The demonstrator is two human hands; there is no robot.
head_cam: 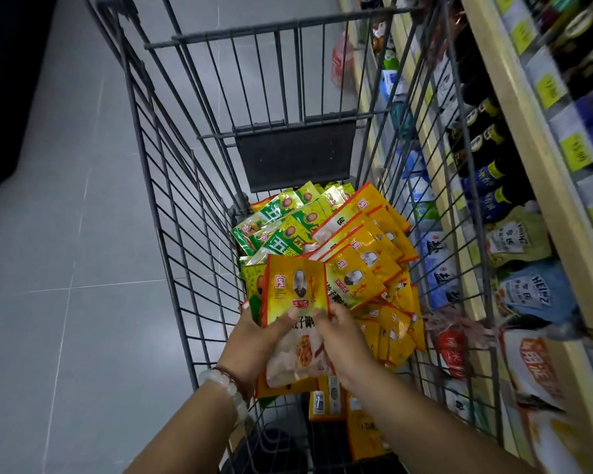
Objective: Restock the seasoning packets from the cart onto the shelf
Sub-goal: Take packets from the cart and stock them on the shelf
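Step in hand, as I judge it: gathering a handful. Left hand and right hand, fingers curled shut, clamp a small stack of yellow seasoning packets above the cart, near its handle end. Long axis runs near-to-far, top edge toward the cart's far end. More packets lie loose below. Next: lift clear and turn right to the shelf.

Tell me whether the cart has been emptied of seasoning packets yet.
Not emptied. Green packets and yellow packets lie piled in the cart, while the left hand and right hand hold a yellow stack over it.
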